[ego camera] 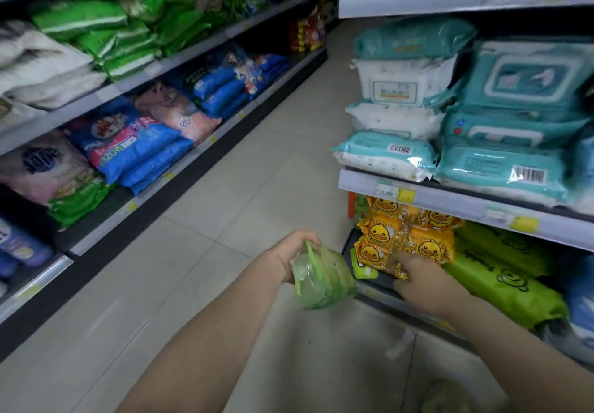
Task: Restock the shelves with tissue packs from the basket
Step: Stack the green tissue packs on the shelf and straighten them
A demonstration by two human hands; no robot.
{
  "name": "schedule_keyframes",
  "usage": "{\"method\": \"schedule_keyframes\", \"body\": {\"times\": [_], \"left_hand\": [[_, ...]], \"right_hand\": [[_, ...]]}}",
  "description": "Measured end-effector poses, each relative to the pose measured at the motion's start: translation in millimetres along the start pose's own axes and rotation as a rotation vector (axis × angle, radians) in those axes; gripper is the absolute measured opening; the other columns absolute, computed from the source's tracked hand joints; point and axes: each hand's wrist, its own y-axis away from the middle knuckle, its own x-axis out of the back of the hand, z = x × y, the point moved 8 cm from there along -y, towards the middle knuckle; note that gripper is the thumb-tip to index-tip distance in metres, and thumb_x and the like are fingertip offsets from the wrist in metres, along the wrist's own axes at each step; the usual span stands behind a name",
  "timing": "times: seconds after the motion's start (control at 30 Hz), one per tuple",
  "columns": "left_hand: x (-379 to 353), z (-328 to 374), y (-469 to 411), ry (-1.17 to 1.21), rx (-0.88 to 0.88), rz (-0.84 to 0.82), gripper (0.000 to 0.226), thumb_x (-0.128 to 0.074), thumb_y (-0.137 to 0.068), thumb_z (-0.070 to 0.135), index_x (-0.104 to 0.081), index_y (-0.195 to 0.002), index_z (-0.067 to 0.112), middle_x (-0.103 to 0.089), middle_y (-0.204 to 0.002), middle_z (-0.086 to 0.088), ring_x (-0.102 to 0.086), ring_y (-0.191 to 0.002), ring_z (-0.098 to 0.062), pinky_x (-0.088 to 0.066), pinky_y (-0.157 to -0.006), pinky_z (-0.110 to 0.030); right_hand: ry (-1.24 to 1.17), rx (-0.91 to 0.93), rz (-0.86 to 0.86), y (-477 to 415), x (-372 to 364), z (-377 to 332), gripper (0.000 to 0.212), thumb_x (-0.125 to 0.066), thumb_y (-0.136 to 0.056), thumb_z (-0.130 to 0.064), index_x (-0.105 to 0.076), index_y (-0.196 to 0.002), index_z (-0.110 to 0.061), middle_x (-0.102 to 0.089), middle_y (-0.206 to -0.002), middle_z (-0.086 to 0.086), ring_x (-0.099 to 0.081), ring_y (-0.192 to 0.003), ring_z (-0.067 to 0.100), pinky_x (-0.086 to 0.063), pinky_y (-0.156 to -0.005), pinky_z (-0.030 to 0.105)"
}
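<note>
Left hand grips a green tissue pack — right hand touches the yellow duck packs, grip unclear

A pale grey tiled floor runs down the aisle, with a small white scrap lying on it in the foreground. Across the aisle to the left sit glossy green plastic packs up high and bulky white soft packs beside them. Below these are blue plastic bags with red-and-white print, a pink printed bag and a pile of smaller blue bags. To the right, teal flip-lid wipe packs are stacked beside white-and-teal soft packs, two of them showing barcodes. A yellow paper price label sits just below them.
</note>
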Motion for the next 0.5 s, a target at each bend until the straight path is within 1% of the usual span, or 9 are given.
{"method": "schedule_keyframes", "body": {"times": [0.1,0.17,0.23,0.27,0.33,0.37,0.43,0.5], "left_hand": [[-9,47,36,-0.032,-0.108,-0.092,0.017,-0.053,-0.081,0.019,-0.061,-0.073,0.007,-0.063,-0.066,-0.009,-0.061,-0.058,-0.024,-0.053,-0.063,-0.027],[-15,74,60,-0.084,-0.171,-0.121,0.015,-0.056,-0.079,0.019,-0.064,-0.075,0.006,-0.065,-0.069,-0.009,-0.061,-0.059,-0.023,-0.053,-0.062,-0.027],[-21,95,80,-0.12,-0.216,-0.129,0.01,-0.064,-0.069,0.018,-0.066,-0.068,0.008,-0.066,-0.067,-0.009,-0.061,-0.057,-0.022,-0.051,-0.062,-0.027],[-26,104,91,-0.136,-0.238,-0.142,0.011,-0.064,-0.069,0.017,-0.067,-0.063,0.008,-0.067,-0.065,-0.009,-0.061,-0.056,-0.022,-0.05,-0.062,-0.026],[-35,117,107,-0.167,-0.273,-0.165,0.03,-0.057,-0.08,0.018,-0.068,-0.054,0.008,-0.066,-0.059,-0.007,-0.061,-0.05,-0.02,-0.048,-0.058,-0.024],[-39,122,111,-0.176,-0.286,-0.189,0.039,-0.053,-0.085,0.018,-0.068,-0.05,0.009,-0.066,-0.056,-0.007,-0.061,-0.048,-0.019,-0.048,-0.057,-0.023],[-48,129,121,-0.191,-0.291,-0.243,0.043,-0.051,-0.088,0.018,-0.07,-0.051,0.009,-0.068,-0.058,-0.007,-0.063,-0.049,-0.019,-0.05,-0.059,-0.024],[-52,135,126,-0.164,-0.325,-0.277,0.045,-0.049,-0.09,0.017,-0.072,-0.053,0.009,-0.069,-0.06,-0.007,-0.065,-0.051,-0.019,-0.052,-0.06,-0.025]], "right_hand": [[0.03,0.052,0.045,7,19,-12,0.064,-0.067,-0.081,-0.026,-0.037,-0.137,-0.018,-0.046,-0.135,0.007,-0.047,-0.121,0.023,-0.041,-0.098,0.031],[0.044,0.107,0.11,11,36,-22,0.089,-0.074,-0.073,-0.043,-0.027,-0.144,-0.021,-0.039,-0.139,0.006,-0.042,-0.125,0.024,-0.039,-0.103,0.033],[0.076,0.148,0.174,14,54,-30,0.111,-0.078,-0.061,-0.056,-0.017,-0.148,-0.025,-0.03,-0.146,0.003,-0.036,-0.131,0.025,-0.036,-0.106,0.038],[0.097,0.159,0.194,15,61,-34,0.118,-0.079,-0.057,-0.058,-0.012,-0.149,-0.027,-0.023,-0.151,0.001,-0.032,-0.134,0.026,-0.035,-0.108,0.041],[0.131,0.173,0.206,18,74,-40,0.127,-0.082,-0.053,-0.057,-0.003,-0.15,-0.032,-0.012,-0.155,-0.004,-0.025,-0.138,0.026,-0.032,-0.109,0.045],[0.148,0.182,0.21,20,79,-42,0.13,-0.082,-0.051,-0.058,-0.001,-0.149,-0.034,-0.01,-0.156,-0.006,-0.024,-0.138,0.026,-0.032,-0.109,0.047],[0.169,0.196,0.22,25,88,-44,0.131,-0.082,-0.048,-0.059,0.001,-0.148,-0.036,-0.01,-0.155,-0.009,-0.023,-0.137,0.024,-0.033,-0.107,0.047],[0.156,0.206,0.238,30,96,-43,0.128,-0.082,-0.049,-0.056,0.0,-0.146,-0.038,-0.015,-0.152,-0.009,-0.027,-0.133,0.023,-0.036,-0.104,0.047]]}}
